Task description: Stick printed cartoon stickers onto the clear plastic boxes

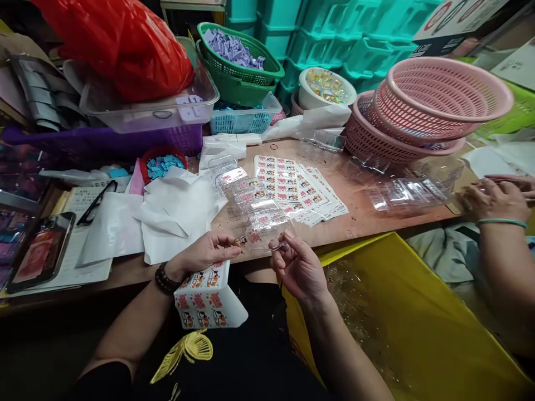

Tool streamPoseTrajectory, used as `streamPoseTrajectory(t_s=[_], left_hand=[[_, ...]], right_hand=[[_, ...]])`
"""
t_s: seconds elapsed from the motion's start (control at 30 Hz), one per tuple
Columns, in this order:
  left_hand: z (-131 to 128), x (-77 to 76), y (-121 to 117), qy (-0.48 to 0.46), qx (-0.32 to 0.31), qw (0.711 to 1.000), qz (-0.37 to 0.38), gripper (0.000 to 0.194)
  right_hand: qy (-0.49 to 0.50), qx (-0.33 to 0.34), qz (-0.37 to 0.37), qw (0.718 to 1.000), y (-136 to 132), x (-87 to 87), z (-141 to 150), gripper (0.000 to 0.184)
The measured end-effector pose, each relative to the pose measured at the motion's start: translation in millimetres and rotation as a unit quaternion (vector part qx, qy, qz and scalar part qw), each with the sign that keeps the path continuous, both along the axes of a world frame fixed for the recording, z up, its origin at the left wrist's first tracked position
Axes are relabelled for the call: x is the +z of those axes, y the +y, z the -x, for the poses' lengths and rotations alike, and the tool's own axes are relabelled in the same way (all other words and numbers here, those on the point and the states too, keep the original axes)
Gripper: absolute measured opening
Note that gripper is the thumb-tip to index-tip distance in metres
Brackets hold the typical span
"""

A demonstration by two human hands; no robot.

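Note:
My left hand (209, 253) is closed, thumb and forefinger pinched at a small printed sticker (240, 241). Below that hand hangs a curled sticker sheet (203, 303) with red lettering and cartoon figures, its upper edge partly hidden by the fingers. My right hand (298, 264) is also closed; its fingertips pinch something small and shiny that I cannot make out. Just beyond both hands, overlapping clear plastic cases (261, 206) lie in a row, some with stickers on them. The nearest case reaches the right fingertips. More sticker sheets (288, 181) are fanned out behind.
White backing papers (175, 206), glasses (98, 203) and a phone (42, 250) lie left. Pink baskets (447, 83), a green basket (267, 72) and a red bag (121, 50) stand behind. Another person's hand (497, 197) is at right, near clear packs (409, 192).

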State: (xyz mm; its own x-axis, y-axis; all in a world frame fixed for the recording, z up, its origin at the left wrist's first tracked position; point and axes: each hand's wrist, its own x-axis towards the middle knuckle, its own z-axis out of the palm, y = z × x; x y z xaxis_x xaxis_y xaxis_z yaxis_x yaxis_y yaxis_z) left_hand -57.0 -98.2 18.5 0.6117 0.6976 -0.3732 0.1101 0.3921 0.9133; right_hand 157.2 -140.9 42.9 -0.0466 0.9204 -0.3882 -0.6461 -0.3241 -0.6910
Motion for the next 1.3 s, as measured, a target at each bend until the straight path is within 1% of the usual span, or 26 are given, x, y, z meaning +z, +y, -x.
streamPoseTrajectory(t_s=[0.1, 0.2, 0.27, 0.33, 0.4, 0.43, 0.47, 0.53, 0.6, 0.63, 0.7, 0.8, 0.87, 0.9, 0.93, 0.97, 1.0, 1.03, 1.07, 1.1, 1.13, 1.17, 1.2, 1.23, 1.27, 1.3], left_hand=[[3, -3.0, -3, -0.01, 0.045, 0.999, 0.026, 0.048], [6, 0.7, -7, -0.018, 0.053, 0.997, 0.052, 0.046], [11, 5.0, -10, -0.024, 0.058, 0.996, 0.056, 0.042], [20, 8.9, -13, -0.037, 0.086, 0.994, 0.052, 0.04], [34, 12.0, -14, -0.063, 0.138, 0.987, 0.045, 0.038], [42, 13.2, -14, -0.08, 0.166, 0.982, 0.04, 0.038], [49, 14.2, -14, -0.1, 0.187, 0.977, 0.035, 0.036], [63, 15.5, -14, -0.138, 0.204, 0.969, 0.032, 0.034], [72, 15.8, -15, -0.168, 0.192, 0.966, 0.033, 0.033], [75, 15.3, -16, -0.18, 0.184, 0.966, 0.033, 0.033], [79, 12.9, -20, -0.197, 0.175, 0.964, 0.03, 0.033], [85, 5.4, -28, -0.225, 0.185, 0.956, 0.019, 0.03], [91, -1.3, -32, -0.249, 0.204, 0.947, 0.005, 0.026], [94, -4.5, -33, -0.26, 0.212, 0.942, -0.002, 0.025], [97, -7.3, -33, -0.267, 0.215, 0.939, -0.007, 0.024], [99, -9.4, -32, -0.27, 0.213, 0.939, -0.008, 0.024], [101, -10.6, -31, -0.27, 0.211, 0.939, -0.008, 0.024], [102, -10.9, -30, -0.267, 0.215, 0.939, -0.008, 0.024], [102, -10.2, -29, -0.261, 0.226, 0.939, -0.007, 0.025], [101, -8.5, -28, -0.252, 0.244, 0.937, -0.007, 0.026], [99, -6.2, -27, -0.241, 0.267, 0.933, -0.009, 0.027], [96, -3.3, -26, -0.228, 0.292, 0.929, -0.012, 0.029], [93, -0.1, -27, -0.214, 0.315, 0.924, -0.017, 0.031], [90, 3.2, -27, -0.197, 0.334, 0.921, -0.024, 0.034], [86, 6.2, -27, -0.179, 0.354, 0.918, -0.034, 0.038], [83, 9.0, -28, -0.159, 0.373, 0.913, -0.047, 0.041]], right_hand=[[-0.05, -0.03, -0.018, 0.998, -5, -3.1, 3, 0.035], [-0.15, -0.069, -0.06, 0.984, -12, -4.4, 4, 0.038], [-0.214, -0.082, -0.072, 0.971, -15, -4.4, 2, 0.037], [-0.251, -0.119, -0.064, 0.959, -17, -3.8, -4, 0.038], [-0.24, -0.149, -0.035, 0.959, -18, -2.0, -11, 0.041], [-0.215, -0.141, -0.012, 0.966, -19, -0.6, -14, 0.043], [-0.181, -0.112, 0.017, 0.977, -20, 1.1, -14, 0.043], [-0.101, -0.019, 0.086, 0.991, -23, 4.5, -9, 0.038], [-0.035, 0.055, 0.154, 0.986, -24, 6.6, 6, 0.028], [-0.011, 0.078, 0.18, 0.981, -22, 6.8, 16, 0.025], [0.019, 0.101, 0.208, 0.973, -14, 5.4, 36, 0.024], [0.013, 0.106, 0.211, 0.972, 4, 0.8, 58, 0.025], [-0.021, 0.132, 0.198, 0.971, 12, -2.6, 63, 0.022], [-0.055, 0.159, 0.177, 0.97, 13, -4.6, 63, 0.019], [-0.108, 0.193, 0.139, 0.965, 12, -6.9, 62, 0.021], [-0.183, 0.228, 0.083, 0.953, 10, -9.8, 59, 0.027], [-0.28, 0.258, 0.011, 0.925, 8, -13.3, 56, 0.035], [-0.39, 0.277, -0.067, 0.876, 5, -17.3, 53, 0.041], [-0.499, 0.284, -0.14, 0.807, 4, -21.6, 51, 0.044], [-0.595, 0.279, -0.199, 0.727, 3, -25.9, 50, 0.044], [-0.67, 0.272, -0.239, 0.648, 5, -29.8, 50, 0.043], [-0.724, 0.269, -0.26, 0.58, 8, -33.0, 50, 0.04], [-0.759, 0.273, -0.266, 0.528, 12, -35.1, 51, 0.038], [-0.779, 0.28, -0.265, 0.495, 17, -36.0, 51, 0.037], [-0.788, 0.286, -0.263, 0.479, 22, -35.7, 51, 0.036], [-0.788, 0.287, -0.262, 0.477, 27, -34.5, 50, 0.035]])
